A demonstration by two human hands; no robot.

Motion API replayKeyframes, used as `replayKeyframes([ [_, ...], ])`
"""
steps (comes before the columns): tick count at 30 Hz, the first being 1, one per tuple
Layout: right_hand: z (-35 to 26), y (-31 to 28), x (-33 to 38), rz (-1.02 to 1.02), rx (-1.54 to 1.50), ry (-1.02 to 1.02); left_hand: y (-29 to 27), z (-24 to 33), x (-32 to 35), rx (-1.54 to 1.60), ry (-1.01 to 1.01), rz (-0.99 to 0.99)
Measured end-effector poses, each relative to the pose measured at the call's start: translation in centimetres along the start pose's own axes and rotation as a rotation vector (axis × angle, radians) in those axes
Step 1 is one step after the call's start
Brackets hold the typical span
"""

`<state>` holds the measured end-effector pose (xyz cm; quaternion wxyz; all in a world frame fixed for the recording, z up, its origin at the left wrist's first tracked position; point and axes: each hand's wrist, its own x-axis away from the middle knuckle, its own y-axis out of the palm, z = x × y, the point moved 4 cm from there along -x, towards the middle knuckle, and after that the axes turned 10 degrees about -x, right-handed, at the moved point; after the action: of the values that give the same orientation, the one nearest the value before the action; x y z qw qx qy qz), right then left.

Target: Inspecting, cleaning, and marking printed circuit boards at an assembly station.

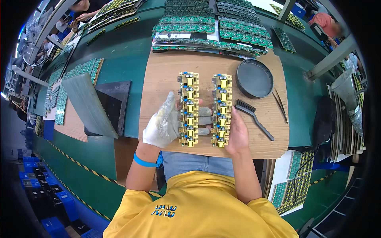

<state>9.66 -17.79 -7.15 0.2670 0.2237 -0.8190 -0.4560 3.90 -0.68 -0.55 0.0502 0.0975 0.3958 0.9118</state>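
My left hand [163,125], in a white glove with grey-stained fingers, lies under a long strip of populated circuit boards [189,107]. Its thumb points up along the left side, and the fingertips come out past the strip's right edge. A second, similar board strip [222,108] runs parallel on the right, a small gap away. Bare and ungloved, my right hand [239,133] grips that strip along its lower right edge; its other fingers are hidden beneath. Both strips carry yellow transformers, capacitors and blue parts, with components facing up.
Right of the strips lie a black brush [254,119], a round dark dish [254,79] and tweezers [280,105] on cardboard [158,79]. Stacked green circuit boards [242,31] stand at the far side. A curved grey panel on a black stand [90,105] rises at left. Other people work beyond.
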Motion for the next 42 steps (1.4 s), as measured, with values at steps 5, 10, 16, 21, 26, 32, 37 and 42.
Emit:
replayKeyframes([
  [5,0.3,0.0,-0.6,-0.072,-0.147,0.015,-0.7,1.0,-0.1,-0.138,-0.001,0.046],
  [10,0.1,0.5,-0.4,-0.128,-0.172,0.019,0.7,7.2,-2.5,-1.433,0.393,0.210],
  [16,0.1,-0.3,-0.1,-0.100,-0.181,0.038,1.0,13.7,-11.2,-2.443,0.939,0.277],
  [21,0.1,-0.4,0.1,-0.086,-0.257,0.044,-0.9,13.8,-14.8,-2.641,0.905,0.266],
  [26,0.3,-0.5,0.2,-0.092,-0.241,0.075,-1.1,12.5,-14.8,-2.682,0.954,0.380],
  [32,0.4,-0.9,0.0,-0.113,-0.214,0.078,0.6,12.2,-14.3,-2.751,0.938,0.411],
  [37,0.6,-0.7,0.0,-0.135,-0.229,0.083,0.3,12.3,-15.0,-2.789,1.075,0.330],
  [42,0.6,-0.7,0.1,-0.147,-0.230,0.090,-1.7,11.9,-16.5,-2.715,0.954,0.304],
])
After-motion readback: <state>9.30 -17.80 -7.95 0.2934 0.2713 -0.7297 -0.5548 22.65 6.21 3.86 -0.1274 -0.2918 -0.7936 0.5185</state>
